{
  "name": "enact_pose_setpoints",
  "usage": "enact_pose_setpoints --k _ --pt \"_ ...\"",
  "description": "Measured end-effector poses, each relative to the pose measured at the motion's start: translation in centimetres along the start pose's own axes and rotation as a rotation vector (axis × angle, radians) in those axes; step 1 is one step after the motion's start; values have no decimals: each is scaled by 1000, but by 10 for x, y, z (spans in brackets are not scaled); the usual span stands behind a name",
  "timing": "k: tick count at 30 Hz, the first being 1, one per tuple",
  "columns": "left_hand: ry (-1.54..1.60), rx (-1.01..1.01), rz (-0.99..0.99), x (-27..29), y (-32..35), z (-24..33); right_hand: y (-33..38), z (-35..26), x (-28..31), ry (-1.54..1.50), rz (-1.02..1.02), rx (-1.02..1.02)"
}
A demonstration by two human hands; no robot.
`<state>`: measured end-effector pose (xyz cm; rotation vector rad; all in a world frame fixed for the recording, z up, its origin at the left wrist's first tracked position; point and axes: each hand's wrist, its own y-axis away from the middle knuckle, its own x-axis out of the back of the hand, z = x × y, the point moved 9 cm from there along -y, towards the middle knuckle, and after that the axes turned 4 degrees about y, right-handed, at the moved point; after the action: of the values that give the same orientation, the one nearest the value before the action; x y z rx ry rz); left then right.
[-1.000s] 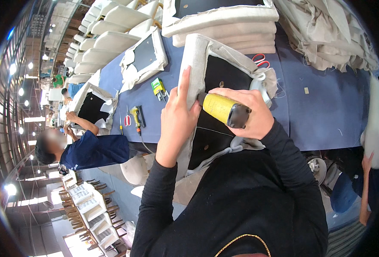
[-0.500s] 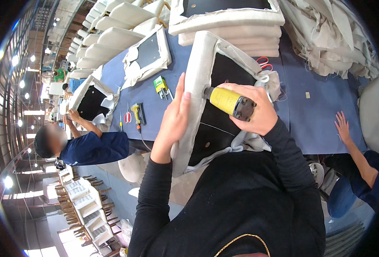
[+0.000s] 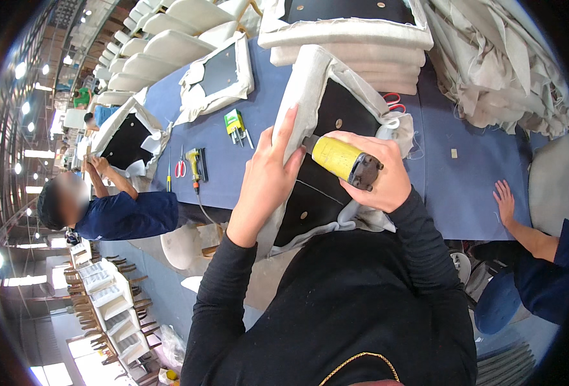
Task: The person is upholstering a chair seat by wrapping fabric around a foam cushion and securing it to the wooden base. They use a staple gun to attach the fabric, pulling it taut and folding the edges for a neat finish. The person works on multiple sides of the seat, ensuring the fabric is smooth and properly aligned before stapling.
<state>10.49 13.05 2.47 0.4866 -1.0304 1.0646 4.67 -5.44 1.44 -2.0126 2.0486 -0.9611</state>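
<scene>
A seat cushion lies upside down on the blue table, black underside up, with beige fabric wrapped over its edges. My left hand presses flat on the cushion's left edge, holding the beige fabric down. My right hand grips a yellow staple gun, its nose pointed at the fabric edge beside my left fingers.
Stacked beige cushions and loose fabric sit at the back. A green box, another yellow staple gun and red scissors lie to the left. A person in blue works at left; another person's hand rests at right.
The view has shifted slightly and my hands sit a bit lower on the cushion edge. The person at right has laid a hand on the table.
</scene>
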Motion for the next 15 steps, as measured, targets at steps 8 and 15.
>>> enact_pose_setpoints --k 8,15 --pt "25 -25 -21 0 3 3 -4 -4 -3 -14 -31 -13" --pt "36 -19 -37 0 1 0 -1 -5 -14 -81 -69 -7"
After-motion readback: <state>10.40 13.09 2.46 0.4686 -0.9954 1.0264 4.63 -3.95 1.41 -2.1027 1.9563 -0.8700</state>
